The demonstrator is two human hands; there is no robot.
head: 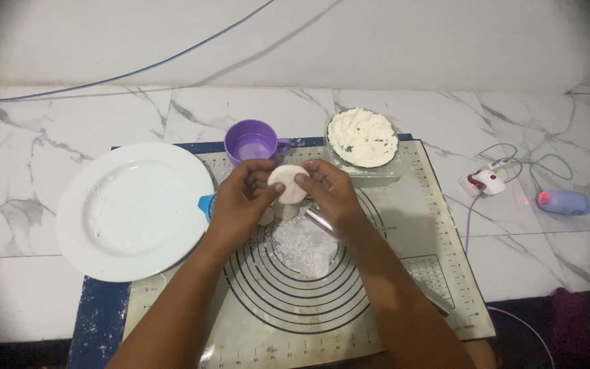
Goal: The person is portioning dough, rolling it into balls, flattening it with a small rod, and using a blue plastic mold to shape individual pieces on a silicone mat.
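**Over the baking mat, both our hands hold one disc of dough**

Above the middle of the baking mat, we have our left hand and our right hand brought together, and between them sits a small round disc of pale dough. Both hands are partly curled, with the fingers bent around the edge of the disc and the thumbs resting on its top face, so each hand has a light pinch on it rather than a full fist. The disc is lifted clear of the mat and faces up towards us.

Under our hands, inside the printed rings of the mat, lies a dusting of flour. A metal rolling pin shows beneath our right wrist, lying slantwise on the mat, most of it hidden by the forearm.

Just beyond our fingers stands a purple cup, and to the right of it a clear tub of white flour or dough with a few green flecks; both rest at the far edge of the mat. To our left a white plate lies partly on the mat and partly on the marble floor. Well off to the right, on the marble, we see a small white and red device with thin cables, and a pale blue gadget showing a red light.
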